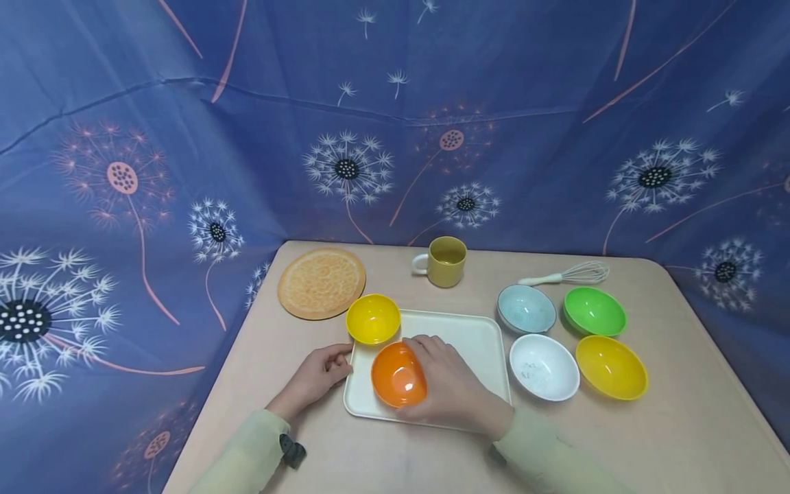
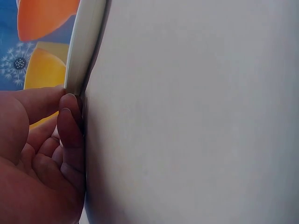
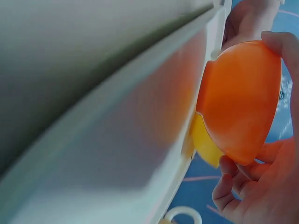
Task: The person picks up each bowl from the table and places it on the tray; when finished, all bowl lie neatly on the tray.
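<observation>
My right hand (image 1: 449, 384) grips an orange bowl (image 1: 398, 376) by its right side, thumb near the front and fingers at the back. The bowl is upright over the left part of a white tray (image 1: 472, 343); in the right wrist view its foot is at or just above the tray surface, I cannot tell which. My left hand (image 1: 313, 379) pinches the tray's left rim, and the left wrist view shows thumb and fingertips at that rim (image 2: 85, 42). Behind the orange bowl, a small yellow bowl (image 1: 373, 320) stands at the tray's back left corner.
Right of the tray are a light blue bowl (image 1: 527, 309), a green bowl (image 1: 595, 311), a white bowl (image 1: 544, 367) and a larger yellow bowl (image 1: 611, 367). Along the back are a round bread-patterned mat (image 1: 322, 283), a mustard mug (image 1: 447, 262) and a whisk (image 1: 564, 276).
</observation>
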Motion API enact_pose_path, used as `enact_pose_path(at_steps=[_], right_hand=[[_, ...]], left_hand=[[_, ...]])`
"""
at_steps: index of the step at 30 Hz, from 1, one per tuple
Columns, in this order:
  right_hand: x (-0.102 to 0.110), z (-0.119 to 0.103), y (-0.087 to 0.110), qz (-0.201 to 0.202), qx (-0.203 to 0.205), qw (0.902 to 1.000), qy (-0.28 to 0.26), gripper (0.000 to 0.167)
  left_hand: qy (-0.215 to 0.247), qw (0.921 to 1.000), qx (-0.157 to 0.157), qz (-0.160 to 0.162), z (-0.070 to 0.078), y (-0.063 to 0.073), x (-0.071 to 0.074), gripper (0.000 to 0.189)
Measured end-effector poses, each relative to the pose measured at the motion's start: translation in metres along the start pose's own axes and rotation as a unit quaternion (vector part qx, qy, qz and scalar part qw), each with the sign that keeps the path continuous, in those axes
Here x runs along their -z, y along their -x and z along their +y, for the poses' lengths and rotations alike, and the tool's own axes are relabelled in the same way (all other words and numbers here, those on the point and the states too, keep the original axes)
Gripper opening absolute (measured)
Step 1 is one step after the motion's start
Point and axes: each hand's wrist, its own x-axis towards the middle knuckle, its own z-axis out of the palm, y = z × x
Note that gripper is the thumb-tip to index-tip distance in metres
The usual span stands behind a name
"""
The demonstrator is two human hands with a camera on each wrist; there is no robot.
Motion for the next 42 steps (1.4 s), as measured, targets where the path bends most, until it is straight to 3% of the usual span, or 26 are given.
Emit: enact_pose_path(at_steps=[6,11,16,42], right_hand=[[-0.016,-0.01,-0.007,0.004,0.047,0.9989,-0.004,0.107],[-0.026,-0.014,-0.011,0.003,0.061,0.9981,-0.01,0.11],[-0.029,-0.02,-0.013,-0.011,0.073,0.9972,-0.015,0.112],[-0.033,-0.038,-0.027,-0.043,0.073,0.9954,-0.044,0.123]], left_hand=[[-0.007,1.0,-0.007,-0.003,-0.002,0.001,0.001,0.046],[-0.005,0.9998,-0.018,-0.01,-0.002,0.0,0.001,0.046],[0.006,0.9999,-0.003,-0.015,-0.001,-0.002,0.002,0.047],[0.063,0.9965,0.017,-0.054,-0.006,-0.011,0.011,0.041]])
